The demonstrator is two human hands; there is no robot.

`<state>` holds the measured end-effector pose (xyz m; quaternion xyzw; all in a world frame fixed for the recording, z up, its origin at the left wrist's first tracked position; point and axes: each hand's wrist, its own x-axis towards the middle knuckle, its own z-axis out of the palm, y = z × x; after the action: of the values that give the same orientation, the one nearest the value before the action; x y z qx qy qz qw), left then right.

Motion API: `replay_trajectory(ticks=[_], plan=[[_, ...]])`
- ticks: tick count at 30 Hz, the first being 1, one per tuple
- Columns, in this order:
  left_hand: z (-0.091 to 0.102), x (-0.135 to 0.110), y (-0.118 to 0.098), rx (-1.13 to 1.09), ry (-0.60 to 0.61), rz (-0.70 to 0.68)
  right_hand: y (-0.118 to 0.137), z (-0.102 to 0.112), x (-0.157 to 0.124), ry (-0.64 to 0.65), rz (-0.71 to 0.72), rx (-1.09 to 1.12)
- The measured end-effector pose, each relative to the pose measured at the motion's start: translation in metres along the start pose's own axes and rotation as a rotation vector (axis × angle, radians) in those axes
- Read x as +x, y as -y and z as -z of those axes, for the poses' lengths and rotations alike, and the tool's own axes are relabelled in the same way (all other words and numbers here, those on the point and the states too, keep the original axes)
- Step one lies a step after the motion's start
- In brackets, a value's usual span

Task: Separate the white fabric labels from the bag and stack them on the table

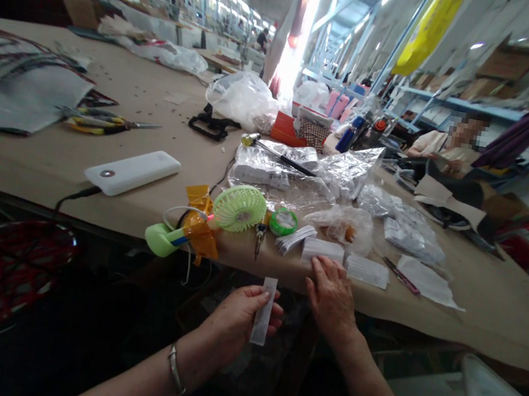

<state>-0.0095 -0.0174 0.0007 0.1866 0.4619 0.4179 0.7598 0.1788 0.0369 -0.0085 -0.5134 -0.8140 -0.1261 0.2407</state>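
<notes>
My left hand (pixel 245 313) is closed on a narrow white strip (pixel 262 323), thumb on its face, in front of the table's edge. The strip looks thin and slightly see-through. Resting its fingertips on a stack of white paper slips (pixel 321 249) is my right hand (pixel 333 297), fingers stretched out, with nothing gripped in it that I can see. To the left of that stack lies a fanned bundle of white slips (pixel 295 239); to its right, another stack of slips (pixel 366 270). A pen-like tool (pixel 401 276) lies beyond that, beside a white sheet (pixel 430 281).
Along the front edge are a green fan (pixel 239 208), a small screwdriver-like tool (pixel 259 239) and a green round container (pixel 283 221). Farther back lie plastic-wrapped packs (pixel 274 166), a white power bank (pixel 133 172) and yellow-handled pliers (pixel 99 121). Another person (pixel 448 144) sits at the right.
</notes>
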Motion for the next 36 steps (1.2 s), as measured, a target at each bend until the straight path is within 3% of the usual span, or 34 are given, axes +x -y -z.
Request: replay_trajectory(ticks=[4,11,16,19,23,31,36], plan=[[0.001,0.001,0.000,0.015,-0.003,0.002,-0.006,-0.005,-0.003,-0.039,0.004,-0.005],[0.002,0.003,-0.006,0.018,0.020,0.038,-0.018,-0.005,-0.003,-0.170,-0.026,0.234],[0.002,0.003,-0.011,-0.013,0.089,0.085,0.001,0.007,-0.006,-0.287,-0.007,0.509],[0.001,0.003,-0.011,-0.079,0.203,0.078,0.026,0.014,-0.011,-0.199,0.177,0.612],[0.001,0.004,-0.009,-0.168,0.288,-0.004,0.049,0.014,-0.014,-0.071,0.403,0.587],[0.004,0.002,-0.007,-0.228,0.294,0.021,0.046,0.009,-0.013,0.002,0.479,0.560],[0.001,0.001,-0.005,-0.163,0.220,-0.030,0.050,0.013,-0.015,0.019,0.474,0.596]])
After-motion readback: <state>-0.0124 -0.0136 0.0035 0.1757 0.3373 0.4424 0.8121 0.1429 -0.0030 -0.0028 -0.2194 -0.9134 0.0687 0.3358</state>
